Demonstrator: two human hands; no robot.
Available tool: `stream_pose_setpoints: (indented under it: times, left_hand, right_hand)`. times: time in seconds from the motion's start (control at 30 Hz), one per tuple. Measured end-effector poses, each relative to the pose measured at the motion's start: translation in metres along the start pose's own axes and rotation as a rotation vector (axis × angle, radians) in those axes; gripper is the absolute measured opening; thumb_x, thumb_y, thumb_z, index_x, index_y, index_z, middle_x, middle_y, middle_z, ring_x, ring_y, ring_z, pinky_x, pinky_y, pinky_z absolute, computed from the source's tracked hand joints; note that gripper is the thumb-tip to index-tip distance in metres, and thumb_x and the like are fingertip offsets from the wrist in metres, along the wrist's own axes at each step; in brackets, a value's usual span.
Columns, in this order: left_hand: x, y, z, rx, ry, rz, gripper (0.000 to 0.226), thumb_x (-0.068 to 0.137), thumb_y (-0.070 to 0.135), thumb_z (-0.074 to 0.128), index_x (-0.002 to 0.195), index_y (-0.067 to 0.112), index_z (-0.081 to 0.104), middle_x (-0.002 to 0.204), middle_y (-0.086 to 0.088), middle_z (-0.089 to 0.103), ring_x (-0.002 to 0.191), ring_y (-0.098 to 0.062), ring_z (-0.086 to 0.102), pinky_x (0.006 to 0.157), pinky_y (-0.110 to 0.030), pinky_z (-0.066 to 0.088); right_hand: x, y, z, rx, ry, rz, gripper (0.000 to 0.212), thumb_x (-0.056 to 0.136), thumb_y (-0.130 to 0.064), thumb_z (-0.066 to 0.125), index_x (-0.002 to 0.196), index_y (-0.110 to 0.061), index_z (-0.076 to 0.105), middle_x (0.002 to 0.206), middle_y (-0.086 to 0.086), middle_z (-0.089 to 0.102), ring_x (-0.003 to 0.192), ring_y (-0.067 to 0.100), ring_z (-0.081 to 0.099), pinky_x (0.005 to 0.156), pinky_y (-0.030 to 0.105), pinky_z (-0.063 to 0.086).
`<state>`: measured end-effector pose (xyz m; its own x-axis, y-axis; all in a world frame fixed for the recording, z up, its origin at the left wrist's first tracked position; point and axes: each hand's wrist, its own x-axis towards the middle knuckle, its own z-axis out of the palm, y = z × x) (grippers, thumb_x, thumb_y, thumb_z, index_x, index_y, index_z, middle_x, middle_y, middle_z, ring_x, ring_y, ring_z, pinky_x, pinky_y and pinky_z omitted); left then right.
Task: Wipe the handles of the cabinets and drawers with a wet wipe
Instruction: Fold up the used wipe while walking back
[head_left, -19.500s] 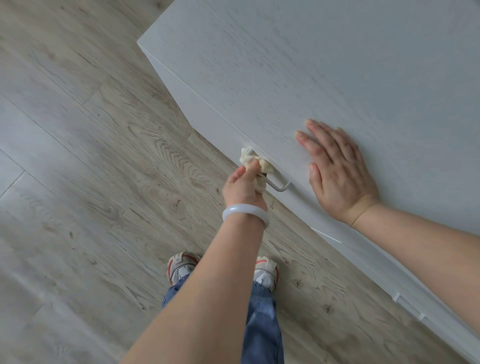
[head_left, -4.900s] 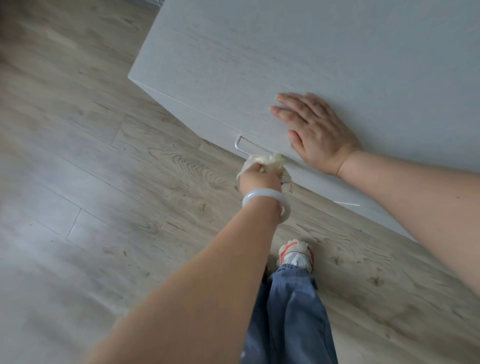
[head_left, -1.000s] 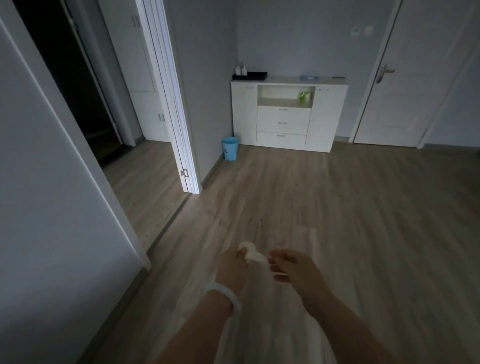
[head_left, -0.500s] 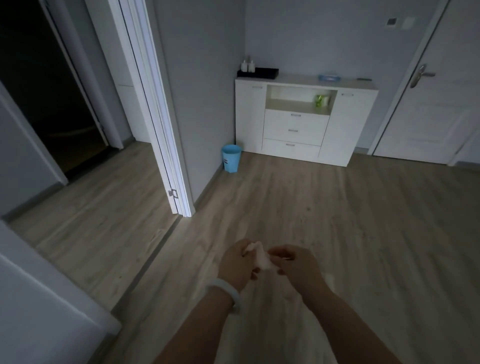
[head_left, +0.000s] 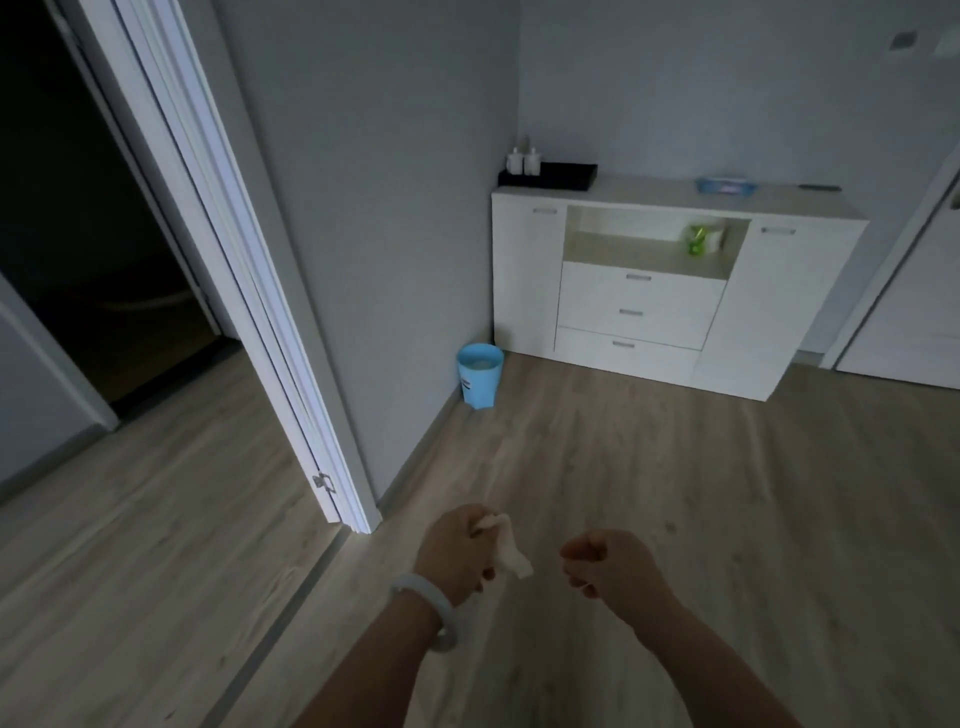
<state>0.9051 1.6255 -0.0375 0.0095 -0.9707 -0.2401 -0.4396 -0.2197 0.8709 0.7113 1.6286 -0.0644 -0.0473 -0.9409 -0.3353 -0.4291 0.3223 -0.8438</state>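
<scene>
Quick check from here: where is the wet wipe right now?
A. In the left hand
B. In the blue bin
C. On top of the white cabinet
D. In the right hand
A: the left hand, the one with the bracelet, grips the crumpled wet wipe, while the right hand is curled beside it, apparently holding nothing.

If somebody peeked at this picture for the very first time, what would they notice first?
Probably the two hands low in the middle: the left hand grips a crumpled white wipe, and the right hand is curled with nothing visible in it. Next comes the bright blue bin on the floor by the wall corner. Beside it stands the white cabinet with three drawers against the far wall.
</scene>
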Motion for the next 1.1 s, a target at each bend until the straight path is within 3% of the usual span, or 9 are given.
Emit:
stream_pose_setpoints:
  times: [0.13,0.23,0.33,0.43,0.53,0.67,0.8,0.93,1.1]
  left_hand:
    - [0.092,0.018,-0.02,-0.017,0.058,-0.048,0.017,0.095,0.016,0.052,0.084,0.012,0.065,0.065,-0.009,0.063,0.047,-0.015,0.057,0.04,-0.022,0.043]
    - [0.161,0.02,-0.033,-0.05,0.088,-0.096,0.017,0.094,0.016,0.054,0.081,0.017,0.064,0.06,-0.004,0.062,0.046,-0.013,0.057,0.04,-0.022,0.042]
    - [0.257,0.018,-0.04,-0.025,0.067,-0.129,0.015,0.095,0.015,0.053,0.084,0.017,0.064,0.06,-0.002,0.061,0.044,-0.01,0.056,0.039,-0.02,0.041]
    - [0.355,0.025,-0.052,0.045,0.038,-0.095,0.015,0.095,0.017,0.052,0.085,0.018,0.063,0.061,-0.001,0.062,0.046,-0.01,0.056,0.041,-0.02,0.044]
    - [0.445,0.044,-0.066,0.178,-0.032,-0.056,0.016,0.096,0.021,0.05,0.086,0.019,0.063,0.068,-0.001,0.065,0.054,-0.013,0.058,0.052,-0.027,0.05]
    - [0.543,0.075,-0.073,0.325,-0.091,0.038,0.019,0.097,0.022,0.049,0.091,0.014,0.065,0.085,-0.001,0.066,0.066,-0.015,0.058,0.07,-0.036,0.054]
    - [0.628,0.1,-0.066,0.37,-0.123,0.113,0.018,0.092,0.012,0.052,0.103,0.013,0.067,0.092,0.0,0.061,0.074,-0.013,0.056,0.07,-0.026,0.051]
    - [0.727,0.114,-0.06,0.434,-0.117,0.094,0.026,0.088,0.006,0.053,0.111,0.01,0.065,0.106,-0.009,0.056,0.088,-0.023,0.061,0.08,-0.03,0.053]
    - [0.846,0.132,-0.051,0.394,-0.098,0.011,0.026,0.092,0.007,0.052,0.116,0.008,0.062,0.108,-0.006,0.059,0.099,-0.017,0.057,0.081,-0.017,0.039]
  right_hand:
    - [0.112,-0.042,-0.017,-0.098,-0.037,-0.022,0.022,0.081,0.001,0.068,0.073,-0.02,0.066,0.066,0.006,0.067,0.06,0.015,0.061,0.06,0.027,0.05]
    - [0.198,-0.068,-0.015,-0.334,-0.118,-0.085,0.015,0.086,-0.01,0.063,0.072,-0.014,0.066,0.07,0.011,0.068,0.066,0.02,0.065,0.063,0.028,0.048]
    - [0.295,-0.097,-0.012,-0.719,-0.25,-0.15,0.024,0.095,-0.026,0.052,0.086,-0.009,0.065,0.089,0.014,0.065,0.082,0.022,0.06,0.065,0.028,0.041]
    - [0.379,-0.124,-0.008,-0.859,-0.266,-0.186,0.034,0.099,-0.03,0.046,0.11,-0.004,0.064,0.117,0.015,0.063,0.108,0.024,0.058,0.085,0.028,0.04]
    - [0.449,-0.147,-0.011,-0.9,-0.233,-0.162,0.034,0.099,-0.031,0.046,0.116,-0.007,0.063,0.124,0.012,0.06,0.118,0.025,0.053,0.094,0.028,0.038]
    - [0.524,-0.177,-0.022,-0.868,-0.172,-0.11,0.03,0.096,-0.033,0.05,0.111,-0.011,0.064,0.12,0.009,0.063,0.115,0.023,0.057,0.088,0.027,0.042]
    - [0.592,-0.199,-0.033,-0.755,-0.132,-0.036,0.027,0.092,-0.035,0.055,0.101,-0.012,0.067,0.109,0.006,0.066,0.103,0.021,0.061,0.078,0.024,0.041]
    - [0.684,-0.218,-0.047,-0.712,-0.172,-0.033,0.027,0.094,-0.028,0.055,0.109,-0.008,0.065,0.11,0.006,0.065,0.103,0.018,0.06,0.074,0.019,0.035]
    - [0.816,-0.234,-0.067,-0.682,-0.173,-0.066,0.019,0.089,-0.026,0.059,0.1,-0.013,0.069,0.102,0.003,0.069,0.096,0.017,0.065,0.079,0.026,0.048]
